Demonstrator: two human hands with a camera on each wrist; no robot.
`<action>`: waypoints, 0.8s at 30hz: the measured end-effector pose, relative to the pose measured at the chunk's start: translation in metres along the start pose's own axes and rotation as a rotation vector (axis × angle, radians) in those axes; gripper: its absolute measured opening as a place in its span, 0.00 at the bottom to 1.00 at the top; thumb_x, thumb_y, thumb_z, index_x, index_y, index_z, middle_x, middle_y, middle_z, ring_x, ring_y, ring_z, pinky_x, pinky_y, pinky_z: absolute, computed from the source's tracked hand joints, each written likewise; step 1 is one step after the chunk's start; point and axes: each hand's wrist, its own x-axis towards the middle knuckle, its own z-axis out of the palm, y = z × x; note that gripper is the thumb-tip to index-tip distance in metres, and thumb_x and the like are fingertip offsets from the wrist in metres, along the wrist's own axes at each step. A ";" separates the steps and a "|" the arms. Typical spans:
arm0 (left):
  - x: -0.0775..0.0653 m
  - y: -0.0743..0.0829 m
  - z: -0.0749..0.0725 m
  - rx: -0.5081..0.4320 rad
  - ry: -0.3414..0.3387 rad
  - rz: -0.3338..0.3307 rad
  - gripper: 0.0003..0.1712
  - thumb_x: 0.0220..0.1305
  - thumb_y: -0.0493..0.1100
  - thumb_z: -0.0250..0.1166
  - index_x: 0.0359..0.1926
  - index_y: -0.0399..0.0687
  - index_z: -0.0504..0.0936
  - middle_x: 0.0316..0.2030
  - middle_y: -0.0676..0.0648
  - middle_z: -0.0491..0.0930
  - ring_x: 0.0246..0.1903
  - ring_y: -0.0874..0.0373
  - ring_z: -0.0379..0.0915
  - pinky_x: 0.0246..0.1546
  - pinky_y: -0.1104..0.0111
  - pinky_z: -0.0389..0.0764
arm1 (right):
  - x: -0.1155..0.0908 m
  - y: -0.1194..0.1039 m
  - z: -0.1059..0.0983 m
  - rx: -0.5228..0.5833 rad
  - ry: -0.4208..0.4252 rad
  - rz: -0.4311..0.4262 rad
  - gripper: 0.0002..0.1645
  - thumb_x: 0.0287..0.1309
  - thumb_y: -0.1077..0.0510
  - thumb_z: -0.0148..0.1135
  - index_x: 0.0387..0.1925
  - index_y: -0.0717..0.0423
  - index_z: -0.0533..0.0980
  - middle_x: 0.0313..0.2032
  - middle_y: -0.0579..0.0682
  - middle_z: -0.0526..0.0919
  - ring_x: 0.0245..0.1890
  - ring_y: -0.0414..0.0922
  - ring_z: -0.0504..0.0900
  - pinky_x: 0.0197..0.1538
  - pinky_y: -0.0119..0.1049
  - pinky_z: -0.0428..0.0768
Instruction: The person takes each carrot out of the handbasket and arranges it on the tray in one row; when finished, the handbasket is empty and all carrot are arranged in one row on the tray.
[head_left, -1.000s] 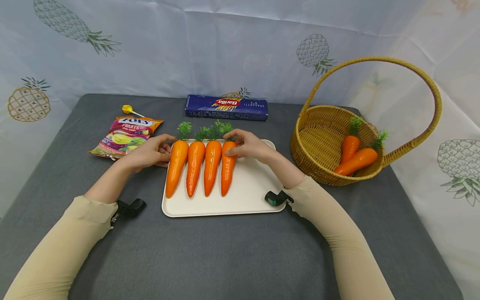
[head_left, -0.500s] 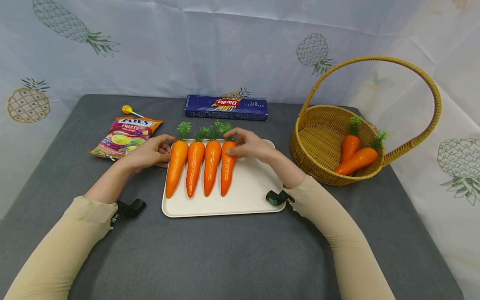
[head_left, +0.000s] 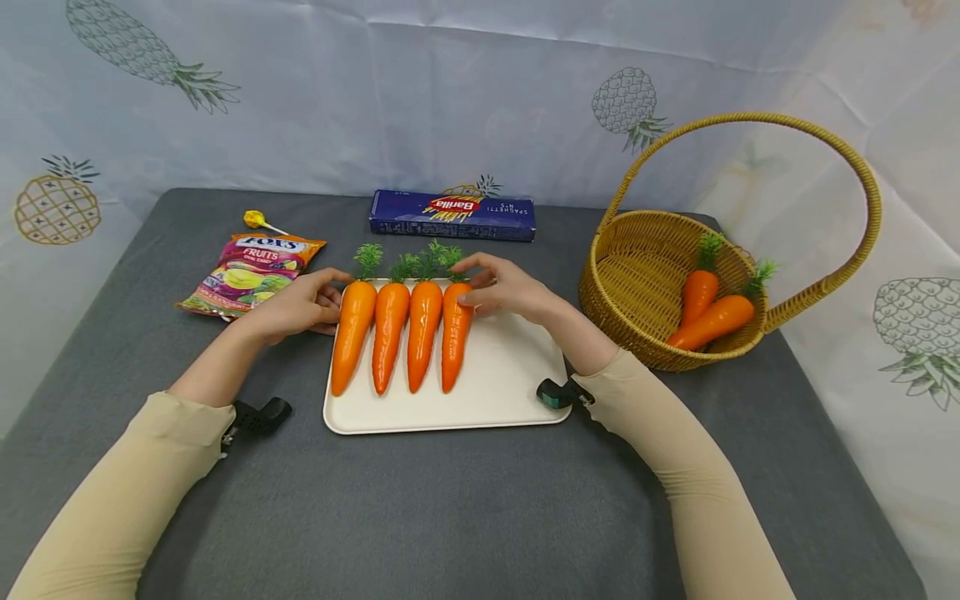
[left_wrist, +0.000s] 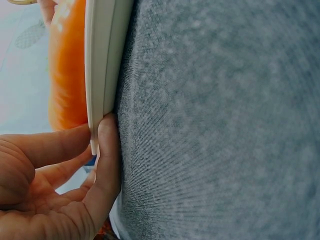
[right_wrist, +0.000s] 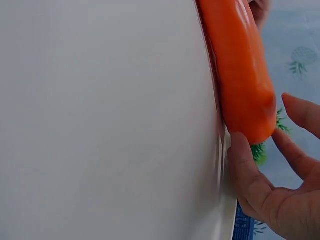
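Note:
Several orange carrots with green tops lie side by side, tips toward me, on the left half of a cream tray (head_left: 517, 375). My left hand (head_left: 296, 307) is at the tray's far left corner. In the left wrist view its thumb (left_wrist: 65, 145) lies over the rim and a finger is under it, pinching the tray. My right hand (head_left: 513, 292) is beside the top of the rightmost carrot (head_left: 455, 342), fingers spread loosely. In the right wrist view the thumb stands apart from that carrot (right_wrist: 245, 75), and a fingertip (right_wrist: 241, 142) is right at its thick end.
A wicker basket (head_left: 592, 304) with a tall handle holds two more carrots (head_left: 718, 323) at the right. Behind the tray lies a blue spaghetti box (head_left: 453, 217). A candy bag (head_left: 255, 271) and a yellow lollipop (head_left: 255, 218) lie at the left.
My right hand has shifted slightly right, its thumb easing off the rightmost carrot toward its edge. The left hand, tray and carrots have stayed in place.

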 end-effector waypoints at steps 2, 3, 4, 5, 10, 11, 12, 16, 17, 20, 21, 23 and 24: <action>0.000 0.000 0.000 0.000 0.000 0.003 0.35 0.70 0.31 0.52 0.73 0.31 0.50 0.45 0.39 0.69 0.36 0.61 0.73 0.38 0.71 0.86 | -0.002 -0.001 -0.001 0.002 0.003 -0.005 0.31 0.61 0.58 0.65 0.65 0.47 0.69 0.56 0.59 0.72 0.53 0.52 0.78 0.52 0.44 0.86; 0.000 0.000 0.000 -0.001 0.000 0.004 0.35 0.70 0.31 0.52 0.73 0.31 0.50 0.45 0.39 0.69 0.36 0.61 0.73 0.38 0.71 0.86 | -0.003 -0.001 -0.002 0.000 0.005 -0.009 0.30 0.62 0.58 0.64 0.65 0.47 0.69 0.56 0.59 0.72 0.54 0.52 0.78 0.53 0.45 0.85; -0.001 0.001 0.000 -0.001 0.000 0.003 0.35 0.70 0.32 0.52 0.73 0.31 0.50 0.45 0.39 0.69 0.36 0.61 0.74 0.38 0.71 0.86 | -0.004 -0.001 -0.003 -0.003 0.007 -0.016 0.30 0.62 0.58 0.64 0.65 0.47 0.69 0.57 0.59 0.72 0.55 0.52 0.77 0.54 0.45 0.85; -0.001 0.001 0.000 0.000 0.002 0.002 0.35 0.70 0.32 0.52 0.73 0.31 0.51 0.45 0.39 0.69 0.36 0.61 0.74 0.38 0.71 0.86 | -0.005 -0.002 -0.004 -0.005 0.011 -0.021 0.30 0.62 0.58 0.64 0.65 0.47 0.69 0.57 0.59 0.72 0.56 0.52 0.77 0.55 0.45 0.85; -0.001 0.000 0.000 0.009 -0.001 -0.003 0.35 0.70 0.32 0.52 0.74 0.31 0.50 0.45 0.39 0.69 0.36 0.61 0.73 0.38 0.71 0.86 | -0.009 -0.004 -0.010 -0.026 0.034 -0.051 0.29 0.63 0.56 0.63 0.65 0.46 0.69 0.60 0.56 0.72 0.59 0.51 0.75 0.58 0.47 0.83; 0.000 0.000 -0.001 0.011 -0.001 -0.004 0.35 0.71 0.32 0.52 0.74 0.31 0.50 0.45 0.39 0.69 0.36 0.61 0.73 0.38 0.71 0.86 | -0.010 -0.005 -0.011 -0.034 0.040 -0.054 0.29 0.63 0.55 0.63 0.65 0.46 0.69 0.60 0.56 0.72 0.59 0.51 0.75 0.58 0.48 0.83; 0.000 0.000 -0.001 0.013 -0.002 -0.004 0.35 0.71 0.32 0.52 0.74 0.30 0.50 0.45 0.39 0.69 0.36 0.61 0.73 0.38 0.71 0.86 | -0.011 -0.006 -0.012 -0.038 0.046 -0.058 0.29 0.63 0.55 0.63 0.65 0.47 0.69 0.61 0.55 0.72 0.59 0.51 0.75 0.58 0.48 0.83; 0.000 -0.001 -0.001 0.016 -0.002 -0.005 0.35 0.70 0.31 0.52 0.74 0.30 0.49 0.45 0.39 0.69 0.37 0.60 0.73 0.38 0.70 0.86 | -0.016 -0.011 -0.017 -0.039 0.062 -0.080 0.29 0.64 0.56 0.62 0.65 0.50 0.69 0.62 0.58 0.71 0.58 0.53 0.76 0.59 0.50 0.82; 0.000 -0.001 -0.001 0.015 -0.002 -0.005 0.35 0.70 0.31 0.52 0.74 0.30 0.49 0.45 0.39 0.69 0.36 0.60 0.73 0.38 0.70 0.86 | -0.017 -0.012 -0.019 -0.035 0.067 -0.084 0.29 0.64 0.57 0.62 0.65 0.51 0.69 0.62 0.59 0.71 0.58 0.53 0.76 0.59 0.51 0.82; -0.001 -0.001 0.000 0.007 -0.003 -0.004 0.35 0.70 0.31 0.52 0.74 0.31 0.50 0.46 0.39 0.69 0.37 0.60 0.73 0.39 0.70 0.86 | -0.022 -0.015 -0.023 -0.020 0.086 -0.089 0.29 0.64 0.57 0.62 0.65 0.52 0.69 0.63 0.61 0.70 0.57 0.54 0.76 0.61 0.53 0.80; -0.001 -0.001 0.000 0.005 -0.001 -0.003 0.35 0.70 0.31 0.52 0.74 0.31 0.50 0.46 0.39 0.69 0.37 0.60 0.74 0.39 0.71 0.86 | -0.024 -0.017 -0.025 -0.023 0.095 -0.088 0.29 0.64 0.57 0.62 0.65 0.51 0.69 0.64 0.61 0.70 0.57 0.54 0.76 0.61 0.53 0.80; -0.002 0.000 0.000 0.003 0.001 -0.002 0.35 0.70 0.32 0.52 0.73 0.32 0.51 0.46 0.39 0.69 0.36 0.61 0.74 0.38 0.71 0.86 | -0.027 -0.019 -0.029 -0.023 0.114 -0.081 0.28 0.64 0.56 0.63 0.64 0.50 0.70 0.64 0.61 0.70 0.58 0.53 0.76 0.62 0.52 0.80; -0.002 0.001 0.000 0.003 0.002 0.000 0.35 0.69 0.31 0.52 0.73 0.31 0.51 0.45 0.38 0.69 0.36 0.60 0.74 0.38 0.71 0.86 | -0.029 -0.020 -0.031 -0.023 0.122 -0.080 0.28 0.64 0.56 0.62 0.64 0.50 0.70 0.64 0.61 0.70 0.58 0.52 0.76 0.62 0.52 0.80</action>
